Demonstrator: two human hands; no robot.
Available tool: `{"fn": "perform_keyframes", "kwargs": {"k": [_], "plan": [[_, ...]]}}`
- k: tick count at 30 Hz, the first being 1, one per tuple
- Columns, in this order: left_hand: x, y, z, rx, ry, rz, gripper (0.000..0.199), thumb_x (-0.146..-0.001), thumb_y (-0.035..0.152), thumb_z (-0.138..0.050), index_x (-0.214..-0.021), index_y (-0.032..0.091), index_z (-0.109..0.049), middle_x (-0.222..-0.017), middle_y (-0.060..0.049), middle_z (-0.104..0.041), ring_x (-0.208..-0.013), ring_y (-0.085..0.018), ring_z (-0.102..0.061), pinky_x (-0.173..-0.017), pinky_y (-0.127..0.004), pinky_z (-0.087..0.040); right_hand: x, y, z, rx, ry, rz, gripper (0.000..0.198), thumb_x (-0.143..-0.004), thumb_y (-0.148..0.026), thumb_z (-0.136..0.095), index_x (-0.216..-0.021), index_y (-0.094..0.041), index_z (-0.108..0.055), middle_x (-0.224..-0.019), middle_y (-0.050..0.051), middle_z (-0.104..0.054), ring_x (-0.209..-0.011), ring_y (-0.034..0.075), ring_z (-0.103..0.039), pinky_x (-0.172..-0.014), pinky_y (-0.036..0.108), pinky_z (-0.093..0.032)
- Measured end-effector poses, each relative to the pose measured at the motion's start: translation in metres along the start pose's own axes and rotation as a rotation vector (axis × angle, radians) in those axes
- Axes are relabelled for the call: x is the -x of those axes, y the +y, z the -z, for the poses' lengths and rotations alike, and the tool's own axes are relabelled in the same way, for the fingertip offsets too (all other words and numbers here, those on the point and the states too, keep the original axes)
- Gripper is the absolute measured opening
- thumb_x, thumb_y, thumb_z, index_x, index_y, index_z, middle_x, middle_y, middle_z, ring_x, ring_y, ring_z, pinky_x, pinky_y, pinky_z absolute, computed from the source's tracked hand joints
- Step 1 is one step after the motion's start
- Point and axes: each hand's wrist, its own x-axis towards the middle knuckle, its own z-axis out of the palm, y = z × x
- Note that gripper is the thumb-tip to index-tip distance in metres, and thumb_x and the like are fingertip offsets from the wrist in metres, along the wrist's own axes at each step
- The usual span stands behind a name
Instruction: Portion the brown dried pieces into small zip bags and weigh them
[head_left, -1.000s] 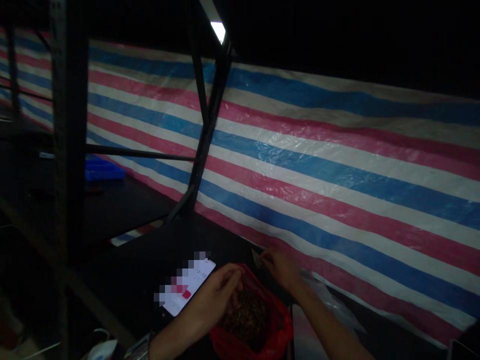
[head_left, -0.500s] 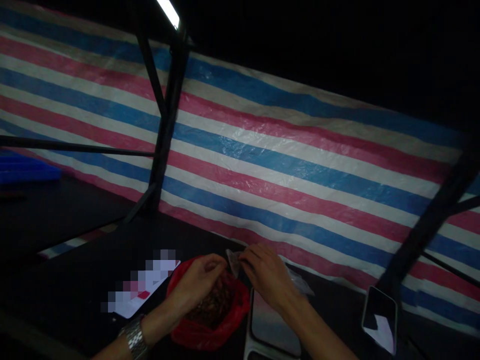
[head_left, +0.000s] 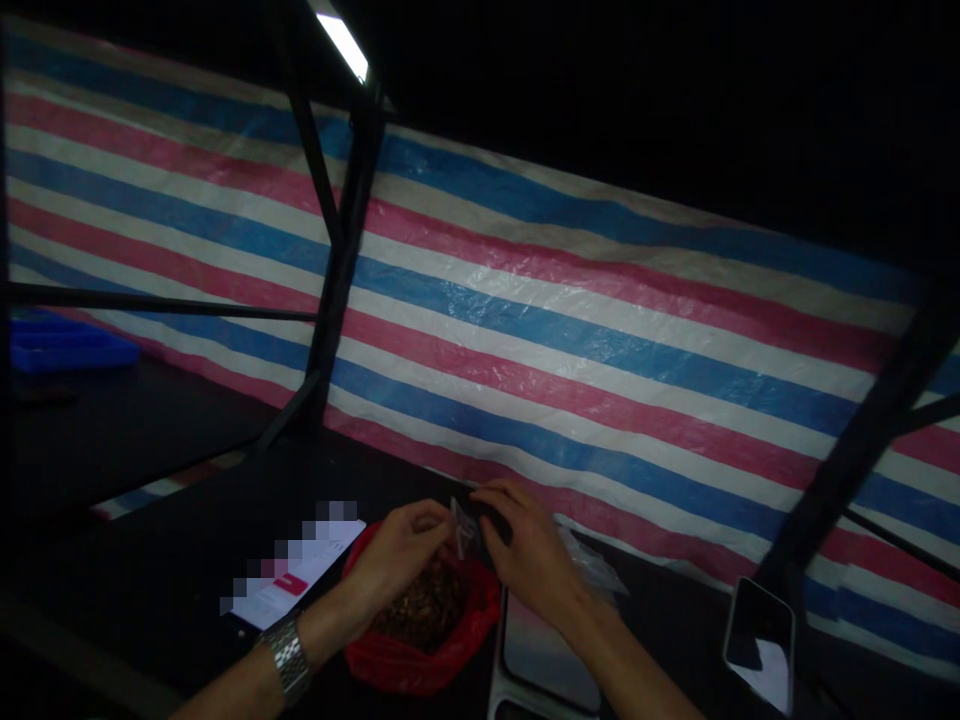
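My left hand [head_left: 401,550], with a metal watch on the wrist, is closed in a pinch on the edge of a small clear plastic bag [head_left: 463,532]. To the right of the bag is my right hand [head_left: 525,550], its thumb and fingers apart with a gap between them. Under my left hand sits a red plastic bag [head_left: 420,675] with its mouth open. Many small brown pieces [head_left: 427,605], too dim to name, fill it. More clear plastic bags [head_left: 596,565] lie just behind my right wrist.
Left of the red bag lies a printed white sheet [head_left: 281,590], partly blurred out. A phone-like flat device [head_left: 547,650] lies under my right forearm. Another phone [head_left: 759,640] stands at the right by a dark post. Behind hangs a striped tarp [head_left: 570,380]; a blue tray [head_left: 71,345] is far left.
My right hand's fingers have parted from the small clear bag and spread. The bag stays at my left fingertips and has turned a little. The view has shifted slightly.
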Motion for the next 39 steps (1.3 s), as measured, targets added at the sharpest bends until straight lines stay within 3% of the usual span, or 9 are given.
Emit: {"fn": "perform_keyframes", "kwargs": {"k": [6,11,18,22,24,27,31,35,39], "plan": [[0.002,0.002,0.004,0.058,-0.051,-0.036,0.042,-0.074,0.06,-0.079,-0.087,0.021,-0.07,-0.08,-0.001,-0.075,-0.075,-0.018,-0.069,-0.068,-0.028,-0.048,-0.014,-0.014,-0.021,-0.29,-0.019,-0.242,0.014,-0.094,-0.022,-0.067,-0.1,-0.018,-0.079,-0.088,0.005,-0.082,-0.078,0.02,-0.077,-0.07,0.029,-0.059],[0.002,-0.002,0.011,0.017,-0.081,-0.038,0.048,-0.076,0.065,-0.074,-0.09,0.02,-0.067,-0.083,-0.001,-0.073,-0.076,-0.018,-0.068,-0.068,-0.029,-0.049,-0.021,-0.011,-0.023,-0.38,-0.096,-0.329,0.012,-0.088,-0.02,-0.069,-0.084,-0.017,-0.08,-0.083,0.005,-0.083,-0.078,0.021,-0.079,-0.07,0.027,-0.057],[0.003,-0.002,0.014,-0.257,-0.005,-0.076,0.028,-0.091,0.04,-0.074,-0.076,0.019,-0.061,-0.072,0.005,-0.06,-0.069,-0.013,-0.058,-0.068,-0.029,-0.048,-0.012,-0.023,-0.038,-0.302,-0.021,-0.401,0.014,-0.085,-0.017,-0.065,-0.08,-0.017,-0.078,-0.08,0.006,-0.081,-0.075,0.022,-0.077,-0.067,0.027,-0.053],[0.007,-0.004,0.018,-0.353,0.044,-0.033,0.026,-0.097,0.04,-0.072,-0.086,0.018,-0.065,-0.083,0.003,-0.065,-0.074,-0.014,-0.062,-0.072,-0.032,-0.055,-0.008,-0.025,-0.048,-0.214,0.109,-0.396,0.012,-0.087,-0.017,-0.06,-0.082,-0.019,-0.071,-0.08,0.006,-0.077,-0.074,0.023,-0.073,-0.069,0.03,-0.051],[0.009,-0.005,0.021,-0.327,0.047,0.009,0.029,-0.093,0.042,-0.075,-0.081,0.018,-0.063,-0.077,0.004,-0.062,-0.071,-0.014,-0.06,-0.07,-0.031,-0.053,-0.007,-0.022,-0.05,-0.174,0.165,-0.38,0.011,-0.088,-0.016,-0.058,-0.083,-0.02,-0.067,-0.082,0.006,-0.075,-0.077,0.024,-0.072,-0.072,0.033,-0.051],[0.01,-0.005,0.025,-0.175,0.002,0.116,0.044,-0.09,0.063,-0.066,-0.077,0.022,-0.059,-0.067,0.004,-0.059,-0.062,-0.015,-0.058,-0.066,-0.032,-0.052,-0.005,-0.02,-0.051,-0.145,0.2,-0.318,0.01,-0.091,-0.018,-0.056,-0.088,-0.021,-0.066,-0.087,0.007,-0.074,-0.081,0.024,-0.071,-0.077,0.034,-0.053],[0.002,-0.002,0.029,0.117,-0.144,0.245,0.072,-0.084,0.09,-0.04,-0.087,0.021,-0.061,-0.089,-0.01,-0.074,-0.082,-0.024,-0.073,-0.082,-0.042,-0.061,0.005,-0.024,-0.057,-0.13,0.179,-0.197,0.011,-0.092,-0.017,-0.055,-0.092,-0.023,-0.064,-0.092,0.005,-0.071,-0.083,0.022,-0.072,-0.077,0.032,-0.054],[-0.012,-0.011,0.026,0.249,-0.182,0.223,0.072,-0.07,0.089,-0.067,-0.093,0.02,-0.064,-0.096,-0.011,-0.077,-0.095,-0.023,-0.074,-0.093,-0.037,-0.057,0.024,-0.021,-0.066,-0.031,0.099,-0.08,0.016,-0.093,-0.011,-0.054,-0.095,-0.024,-0.064,-0.1,0.005,-0.07,-0.087,0.022,-0.074,-0.078,0.032,-0.058],[-0.015,-0.027,0.022,0.242,-0.177,0.11,0.07,-0.072,0.083,-0.075,-0.103,0.021,-0.066,-0.103,-0.008,-0.077,-0.096,-0.02,-0.072,-0.092,-0.033,-0.055,0.04,-0.01,-0.064,0.051,0.081,-0.035,0.024,-0.091,-0.007,-0.055,-0.102,-0.025,-0.067,-0.112,0.007,-0.071,-0.103,0.025,-0.074,-0.091,0.037,-0.061]]}}
